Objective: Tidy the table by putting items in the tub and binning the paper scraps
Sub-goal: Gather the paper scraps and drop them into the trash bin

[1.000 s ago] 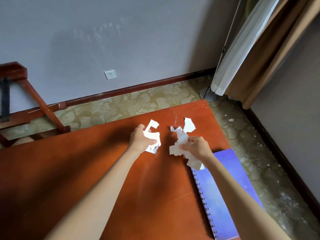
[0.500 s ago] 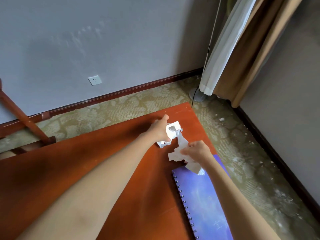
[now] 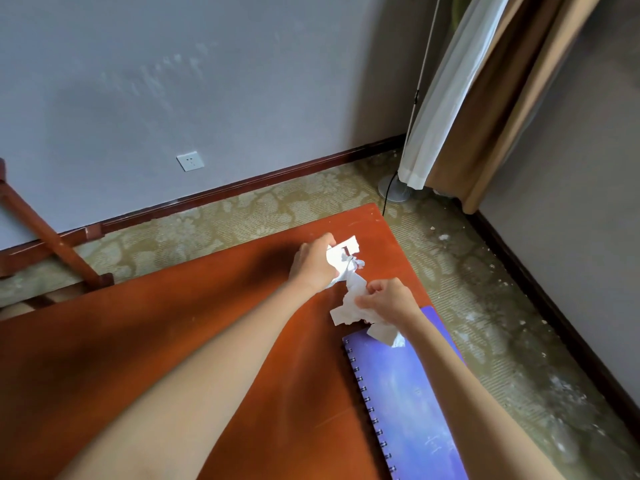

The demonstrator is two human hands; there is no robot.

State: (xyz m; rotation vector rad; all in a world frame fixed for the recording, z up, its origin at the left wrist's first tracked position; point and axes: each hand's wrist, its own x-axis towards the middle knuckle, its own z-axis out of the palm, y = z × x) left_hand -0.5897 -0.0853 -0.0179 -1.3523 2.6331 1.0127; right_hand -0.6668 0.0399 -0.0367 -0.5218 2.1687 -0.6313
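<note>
Head view, looking down over the far right corner of a red-orange wooden table (image 3: 156, 341).

Left hand (image 3: 313, 265): reaches toward the far edge, back of hand to camera. Fingers are curled in around a bunch of torn white scraps (image 3: 343, 252). One flat piece with a cut-out notch sticks out past the fingers, above the tabletop. Cannot tell whether the scraps touch the wood.

Right hand (image 3: 389, 301): nearer, just beside the left hand. Thumb and fingertips are pinched together on a crumpled paper wad (image 3: 349, 306). The rest of the fingers are bent, not spread. The wad trails from the hand both ways: its upper end reaches the left hand's scraps, and its lower tail hangs over the top edge of the notebook.

The two paper bundles meet or overlap between the hands; contact cannot be confirmed.

Spiral notebook (image 3: 412, 393): blue-violet cover, wire binding along its left side. It lies flat at the table's right edge, partly under the right forearm.

Surroundings: patterned carpet (image 3: 242, 216) beyond the table and grey wall with a white wall socket (image 3: 189, 161). Dark wooden frame (image 3: 45, 237) at left. In the room corner, a floor lamp base (image 3: 393, 190), a sheer white curtain (image 3: 446, 91) and a tan curtain (image 3: 502, 98). Pale debris is scattered on the floor at right.
</note>
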